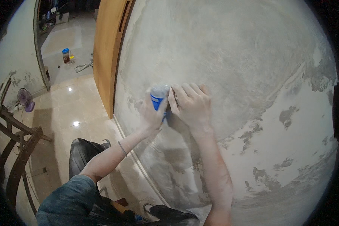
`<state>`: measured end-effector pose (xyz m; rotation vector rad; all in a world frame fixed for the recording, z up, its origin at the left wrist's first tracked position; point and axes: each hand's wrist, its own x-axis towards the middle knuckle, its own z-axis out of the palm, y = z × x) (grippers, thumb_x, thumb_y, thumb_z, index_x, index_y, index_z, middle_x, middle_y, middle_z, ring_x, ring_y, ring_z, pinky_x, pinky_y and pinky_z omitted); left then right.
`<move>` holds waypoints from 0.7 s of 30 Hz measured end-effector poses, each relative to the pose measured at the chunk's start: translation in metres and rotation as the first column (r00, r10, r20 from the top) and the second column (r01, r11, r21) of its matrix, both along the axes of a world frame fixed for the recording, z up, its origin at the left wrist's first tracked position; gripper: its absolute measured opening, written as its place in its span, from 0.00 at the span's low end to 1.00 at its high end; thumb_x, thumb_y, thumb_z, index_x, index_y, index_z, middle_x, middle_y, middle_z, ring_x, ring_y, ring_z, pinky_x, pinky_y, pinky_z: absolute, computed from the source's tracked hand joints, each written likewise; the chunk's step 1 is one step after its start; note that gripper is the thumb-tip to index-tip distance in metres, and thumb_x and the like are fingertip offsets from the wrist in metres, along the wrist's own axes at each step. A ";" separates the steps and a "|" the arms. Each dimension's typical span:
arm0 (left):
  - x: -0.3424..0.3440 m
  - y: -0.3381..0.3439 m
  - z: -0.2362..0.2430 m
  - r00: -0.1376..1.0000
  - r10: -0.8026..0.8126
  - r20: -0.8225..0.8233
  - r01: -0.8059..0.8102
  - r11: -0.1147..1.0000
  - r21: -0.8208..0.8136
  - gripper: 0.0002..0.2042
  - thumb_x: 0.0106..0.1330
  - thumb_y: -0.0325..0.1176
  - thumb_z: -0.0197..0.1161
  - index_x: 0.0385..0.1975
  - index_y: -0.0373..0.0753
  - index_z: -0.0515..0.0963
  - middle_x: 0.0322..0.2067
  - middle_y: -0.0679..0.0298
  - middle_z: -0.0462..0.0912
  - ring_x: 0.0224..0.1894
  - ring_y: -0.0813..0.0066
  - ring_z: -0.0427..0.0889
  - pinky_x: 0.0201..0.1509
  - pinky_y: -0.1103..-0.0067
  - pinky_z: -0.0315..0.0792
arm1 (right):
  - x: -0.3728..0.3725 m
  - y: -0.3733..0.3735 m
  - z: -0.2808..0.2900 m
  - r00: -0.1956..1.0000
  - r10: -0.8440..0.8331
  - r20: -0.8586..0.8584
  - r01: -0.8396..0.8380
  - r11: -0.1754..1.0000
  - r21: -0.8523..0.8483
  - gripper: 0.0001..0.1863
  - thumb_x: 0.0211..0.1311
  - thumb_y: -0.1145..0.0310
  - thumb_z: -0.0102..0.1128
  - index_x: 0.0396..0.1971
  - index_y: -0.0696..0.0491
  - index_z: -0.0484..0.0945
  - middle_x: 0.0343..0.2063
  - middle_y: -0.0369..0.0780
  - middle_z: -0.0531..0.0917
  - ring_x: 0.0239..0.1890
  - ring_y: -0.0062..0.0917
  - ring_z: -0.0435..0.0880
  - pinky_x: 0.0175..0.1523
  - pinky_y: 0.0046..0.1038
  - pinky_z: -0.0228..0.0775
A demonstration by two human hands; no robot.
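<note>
My left hand (150, 115) is wrapped round what looks like a clear plastic bottle with a blue label (157, 98), close to the grey plastered wall (222, 49). Its whitish rounded end points upward, and the fingers hide much of the rest. Right beside it, my right hand (192, 100) has its fingers bent and drawn together. Thumb and forefinger come up to the bottle's side; whatever lies between those fingers, if anything, is hidden. Pale dust coats both hands.
A wooden door (107, 56) stands at the wall's left edge. Curved wooden furniture (24, 162) is on the tiled floor at left, near a small purple fan (25, 98). Beyond the doorway stands a blue-lidded jug (66, 55). The wall's lower right has rough white patches (290, 147).
</note>
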<state>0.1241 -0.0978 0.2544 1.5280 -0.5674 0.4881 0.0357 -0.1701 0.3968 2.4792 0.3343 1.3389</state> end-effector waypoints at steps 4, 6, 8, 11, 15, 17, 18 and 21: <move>0.033 -0.006 -0.020 0.976 0.040 -0.213 -0.044 0.999 -0.012 0.24 0.69 0.50 0.60 0.53 0.35 0.70 0.41 0.51 0.82 0.43 0.60 0.83 0.48 0.68 0.72 | -0.001 0.000 0.000 0.999 -0.019 -0.033 0.019 1.000 0.006 0.03 0.57 0.66 0.64 0.29 0.47 0.81 0.21 0.30 0.79 0.27 0.21 0.79 0.38 0.28 0.66; 0.029 -0.003 -0.006 0.944 -0.018 -0.330 -0.015 0.995 -0.099 0.26 0.69 0.51 0.60 0.53 0.34 0.70 0.39 0.52 0.81 0.41 0.62 0.83 0.47 0.69 0.73 | -0.002 0.000 0.001 0.998 -0.041 -0.048 0.040 0.999 -0.007 0.02 0.57 0.67 0.64 0.29 0.47 0.81 0.21 0.30 0.79 0.27 0.22 0.79 0.38 0.29 0.66; 0.029 -0.003 -0.004 0.938 -0.024 -0.347 0.007 0.999 -0.049 0.27 0.67 0.51 0.62 0.54 0.34 0.67 0.42 0.49 0.80 0.43 0.55 0.81 0.52 0.65 0.69 | 0.000 0.000 0.003 0.998 -0.045 -0.045 0.044 0.999 -0.028 0.02 0.56 0.67 0.64 0.29 0.47 0.81 0.22 0.30 0.79 0.27 0.22 0.79 0.38 0.29 0.66; 0.002 -0.004 0.001 0.982 -0.059 -0.181 0.045 0.996 -0.082 0.29 0.65 0.50 0.64 0.55 0.33 0.66 0.44 0.48 0.79 0.46 0.51 0.79 0.56 0.61 0.66 | 0.004 -0.001 -0.002 0.999 -0.030 -0.038 0.029 0.999 -0.038 0.02 0.56 0.67 0.65 0.29 0.47 0.81 0.22 0.30 0.79 0.28 0.22 0.79 0.38 0.30 0.66; -0.023 0.004 -0.008 0.983 -0.028 0.182 0.011 0.995 0.095 0.30 0.63 0.49 0.66 0.55 0.33 0.66 0.47 0.47 0.78 0.49 0.48 0.77 0.58 0.60 0.64 | 0.000 -0.002 -0.003 0.999 -0.022 -0.030 0.021 1.000 -0.018 0.03 0.57 0.66 0.65 0.28 0.47 0.81 0.23 0.30 0.79 0.28 0.22 0.79 0.38 0.30 0.66; -0.004 0.003 -0.033 0.999 0.007 -0.036 -0.002 0.991 0.132 0.30 0.64 0.50 0.65 0.55 0.34 0.66 0.48 0.46 0.77 0.52 0.47 0.76 0.59 0.59 0.62 | 0.001 -0.002 -0.006 1.000 -0.008 -0.022 0.008 1.000 -0.010 0.03 0.57 0.66 0.65 0.28 0.47 0.80 0.23 0.30 0.79 0.28 0.22 0.79 0.38 0.30 0.66; 0.011 0.005 -0.043 0.990 0.033 -0.138 -0.012 0.988 0.152 0.30 0.64 0.51 0.65 0.55 0.34 0.66 0.49 0.46 0.77 0.53 0.46 0.75 0.59 0.59 0.62 | 0.003 0.001 -0.003 0.999 -0.013 -0.043 0.012 1.000 -0.006 0.04 0.55 0.65 0.65 0.27 0.47 0.80 0.23 0.31 0.80 0.30 0.22 0.80 0.39 0.31 0.66; 0.048 0.010 -0.061 0.884 0.098 -0.457 -0.010 0.981 0.193 0.30 0.65 0.53 0.63 0.55 0.34 0.67 0.48 0.44 0.77 0.52 0.47 0.75 0.58 0.59 0.64 | 0.000 0.003 -0.002 0.996 -0.040 -0.084 0.041 0.999 0.010 0.07 0.50 0.65 0.67 0.26 0.47 0.78 0.25 0.32 0.80 0.33 0.24 0.80 0.43 0.31 0.67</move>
